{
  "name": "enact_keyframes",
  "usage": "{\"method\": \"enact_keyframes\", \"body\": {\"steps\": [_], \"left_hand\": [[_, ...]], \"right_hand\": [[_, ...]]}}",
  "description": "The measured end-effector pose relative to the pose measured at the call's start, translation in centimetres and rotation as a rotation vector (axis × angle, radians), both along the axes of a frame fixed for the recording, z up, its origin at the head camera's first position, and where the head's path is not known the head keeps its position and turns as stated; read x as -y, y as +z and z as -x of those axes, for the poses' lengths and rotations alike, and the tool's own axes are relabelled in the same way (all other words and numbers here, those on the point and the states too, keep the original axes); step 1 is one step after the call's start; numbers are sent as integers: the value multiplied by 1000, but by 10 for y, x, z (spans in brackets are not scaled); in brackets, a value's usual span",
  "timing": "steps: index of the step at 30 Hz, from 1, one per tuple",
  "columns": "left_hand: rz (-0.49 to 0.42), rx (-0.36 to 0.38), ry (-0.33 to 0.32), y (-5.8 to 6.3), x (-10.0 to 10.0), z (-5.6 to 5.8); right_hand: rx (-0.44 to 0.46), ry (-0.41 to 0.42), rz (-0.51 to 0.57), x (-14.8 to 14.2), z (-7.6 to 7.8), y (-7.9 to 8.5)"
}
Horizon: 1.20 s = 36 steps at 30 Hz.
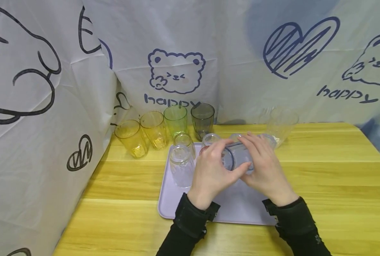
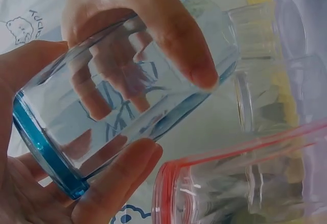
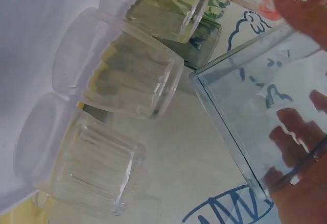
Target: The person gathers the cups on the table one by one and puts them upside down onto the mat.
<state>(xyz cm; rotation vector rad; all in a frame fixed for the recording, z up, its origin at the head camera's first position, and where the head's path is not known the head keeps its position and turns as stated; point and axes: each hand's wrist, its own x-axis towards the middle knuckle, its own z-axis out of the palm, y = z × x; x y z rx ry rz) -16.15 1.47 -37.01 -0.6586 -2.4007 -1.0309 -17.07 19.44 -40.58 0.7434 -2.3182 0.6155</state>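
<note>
Above the tray, both hands hold a clear glass [image 1: 241, 153] tilted on its side. My left hand [image 1: 212, 169] grips the end with the thick blue ring [image 2: 43, 142], fingers and thumb curled round it. The right hand [image 1: 265, 165] grips the other end, its thumb [image 2: 186, 45] lying along the glass wall. Through the glass, the right hand's far fingers show in the left wrist view. Beside the held glass, a glass with a red ring [image 2: 168, 193] stands on the tray, mostly hidden by my left hand in the head view.
A lilac tray [image 1: 241, 209] on the wooden table [image 1: 331, 185] bears several clear glasses, one upside down [image 1: 181, 167] at left. Behind it stand two yellow glasses [image 1: 132, 138], a green glass [image 1: 176, 119] and a grey glass [image 1: 202, 121]. Clear glasses [image 1: 281, 122] stand back right, by the printed curtain [image 1: 235, 78].
</note>
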Motion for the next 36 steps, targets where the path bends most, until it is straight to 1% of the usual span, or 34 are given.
{"method": "enact_keyframes", "body": {"steps": [3,10,15,18,21,23,26,29,32,34,36], "left_hand": [[0,2,-6,0,-1,-1],[7,11,14,0,-2,-1],[3,22,10,1,-2,-1],[-5,41,-4,3,-1,-1],[-31,59,-28,7,2,-1],[-52,59,-50,10,6,0],[-48,38,-50,11,17,4],[-6,7,-5,10,28,9],[40,0,56,8,38,14],[75,14,99,6,42,16],[115,43,140,5,45,18]], "right_hand": [[-2,-15,4,0,0,-2],[-13,-15,12,0,1,-4],[20,-17,23,0,0,-3],[61,-29,62,-3,1,-3],[124,-36,149,-6,2,-4],[180,-26,239,-7,3,-6],[266,-13,385,-8,5,-8],[344,-3,514,-7,7,-12],[397,1,593,-5,9,-16],[410,-4,626,-4,9,-18],[416,-11,643,-3,9,-18]]}}
